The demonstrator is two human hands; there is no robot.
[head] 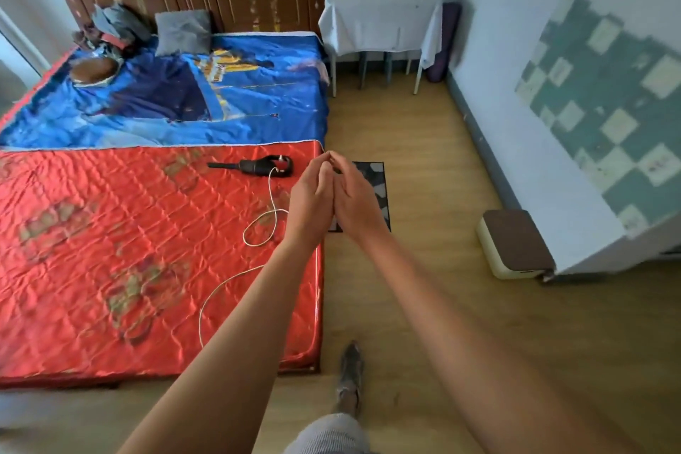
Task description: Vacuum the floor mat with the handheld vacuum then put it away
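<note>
A black handheld vacuum (262,166) lies on the red quilted bed cover (110,251), nozzle pointing left. A white cord (265,221) is plugged into its handle and loops across the cover. On the wooden floor beside the bed lies a small dark patterned floor mat (379,181), partly hidden behind my hands. My left hand (311,199) and my right hand (355,195) are stretched forward and pressed together palm to palm, fingers straight, holding nothing. They hover above the bed's right edge, just right of the vacuum.
A blue cover (166,96) with cushions and clothes fills the far half of the bed. A table with a white cloth (379,18) stands at the back. A low brown-topped stool (516,243) sits by the right wall. My foot (350,376) is on the wooden floor.
</note>
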